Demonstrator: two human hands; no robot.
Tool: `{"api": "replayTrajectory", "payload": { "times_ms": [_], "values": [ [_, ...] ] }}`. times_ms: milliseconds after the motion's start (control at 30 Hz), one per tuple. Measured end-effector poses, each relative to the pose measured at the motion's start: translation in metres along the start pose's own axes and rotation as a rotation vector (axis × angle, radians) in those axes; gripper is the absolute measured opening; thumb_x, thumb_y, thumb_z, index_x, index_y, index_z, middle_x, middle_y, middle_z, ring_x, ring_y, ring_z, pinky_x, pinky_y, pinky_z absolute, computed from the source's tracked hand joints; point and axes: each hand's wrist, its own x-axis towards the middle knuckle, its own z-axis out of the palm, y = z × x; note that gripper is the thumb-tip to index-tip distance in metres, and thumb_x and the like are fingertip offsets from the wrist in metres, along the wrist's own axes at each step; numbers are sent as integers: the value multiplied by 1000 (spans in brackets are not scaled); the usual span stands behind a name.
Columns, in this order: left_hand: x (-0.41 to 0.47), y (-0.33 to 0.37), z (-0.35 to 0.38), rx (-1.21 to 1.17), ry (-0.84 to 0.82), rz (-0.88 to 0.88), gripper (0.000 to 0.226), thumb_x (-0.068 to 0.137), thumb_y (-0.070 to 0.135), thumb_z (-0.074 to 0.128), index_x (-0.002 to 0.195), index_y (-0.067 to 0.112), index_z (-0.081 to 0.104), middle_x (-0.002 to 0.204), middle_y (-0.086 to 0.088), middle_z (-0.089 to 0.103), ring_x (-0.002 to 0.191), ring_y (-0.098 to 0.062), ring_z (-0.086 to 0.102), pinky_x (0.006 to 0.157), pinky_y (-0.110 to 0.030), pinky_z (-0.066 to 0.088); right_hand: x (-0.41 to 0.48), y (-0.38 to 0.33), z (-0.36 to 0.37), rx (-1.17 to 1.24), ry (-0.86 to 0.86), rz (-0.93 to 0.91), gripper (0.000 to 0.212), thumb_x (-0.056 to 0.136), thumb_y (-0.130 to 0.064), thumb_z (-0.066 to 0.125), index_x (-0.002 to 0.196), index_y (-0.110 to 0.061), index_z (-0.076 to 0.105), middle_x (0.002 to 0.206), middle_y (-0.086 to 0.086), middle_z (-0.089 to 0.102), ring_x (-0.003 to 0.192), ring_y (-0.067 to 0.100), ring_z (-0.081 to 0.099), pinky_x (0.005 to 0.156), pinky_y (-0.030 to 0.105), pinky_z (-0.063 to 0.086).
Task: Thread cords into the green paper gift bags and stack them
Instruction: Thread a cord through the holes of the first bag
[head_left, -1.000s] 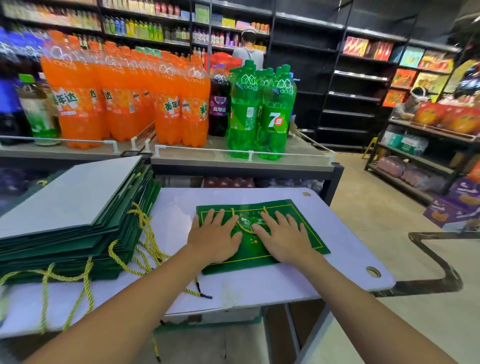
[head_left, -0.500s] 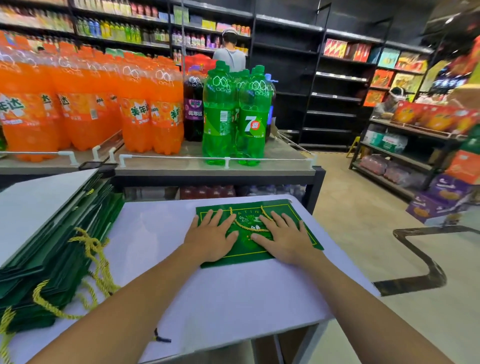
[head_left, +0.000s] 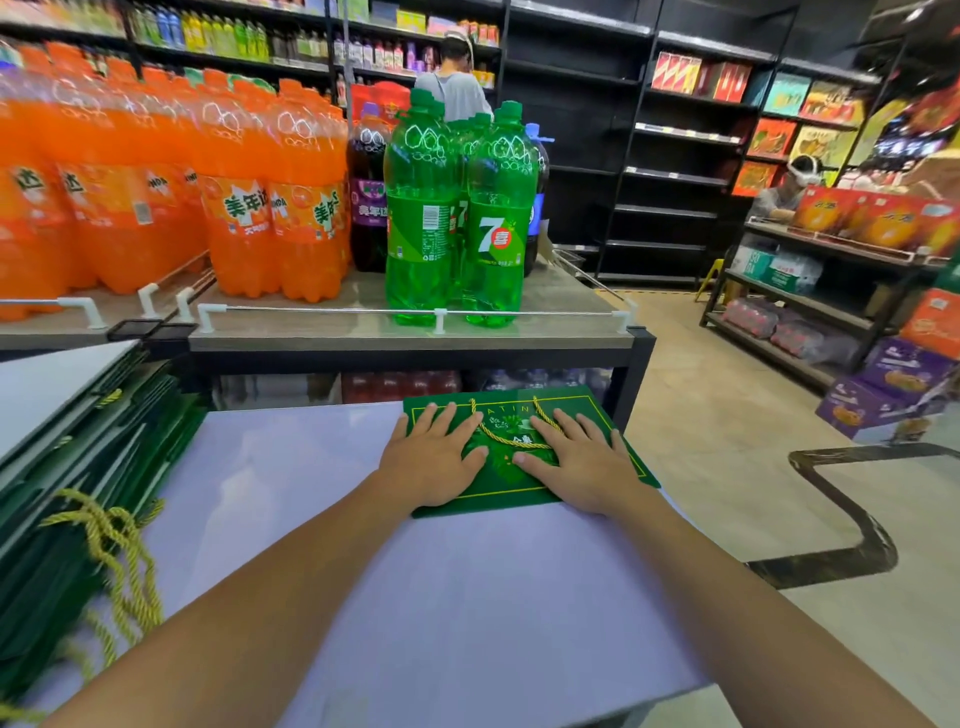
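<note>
Flat green paper gift bag is laid at the far right of the pale white tabletop, its gold twisted cord handle looped on top. Left hand and right hand are pressed flat on it, fingers straight and spread. Stack of dark green folded bags with trailing yellow cords is noted at the left edge. Directly behind, a grey railed shelf of orange soda bottles and green soda bottles is recorded.

The flat left hand and right hand cover the bag's middle, hiding part of its print. The stack runs off the left edge, and its cords blur near the corner. The far shelf labels are too small to read.
</note>
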Motion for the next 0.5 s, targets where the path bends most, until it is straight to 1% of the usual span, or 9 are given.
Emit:
{"api": "replayTrajectory", "payload": {
  "times_ms": [200, 367, 433, 500],
  "values": [
    [-4, 1, -2, -21, 23, 0, 65, 102, 67, 13, 162, 44, 2, 173, 3, -1, 159, -24, -4, 127, -55, -1, -2, -2, -4, -7, -17, -10, 83, 88, -89, 16, 161, -49, 6, 173, -9, 2, 160, 23, -1, 125, 63, 0],
    [-21, -2, -9, -131, 129, 8, 59, 106, 60, 18, 161, 39, 19, 172, 4, 14, 159, -21, 6, 126, -57, 5, -9, -9, -16, 32, -31, -15, 84, 91, -86, 22, 162, -45, 10, 173, -5, 5, 159, 26, 1, 125, 62, 1],
    [-36, -7, -17, -139, 179, 10, 56, 107, 55, 22, 160, 36, 24, 171, 4, 16, 158, -19, 7, 125, -57, 6, -14, -19, -21, 39, 19, -57, 82, 92, -84, 25, 162, -43, 15, 173, -3, 9, 159, 26, 4, 126, 61, 4],
    [-56, -15, -29, -102, 251, 11, 54, 108, 49, 26, 159, 35, 27, 170, 5, 17, 158, -18, 6, 126, -57, 6, -19, -35, -28, 54, 115, -131, 78, 94, -80, 31, 161, -39, 26, 171, -2, 18, 158, 24, 12, 126, 58, 9]
  ]
}}
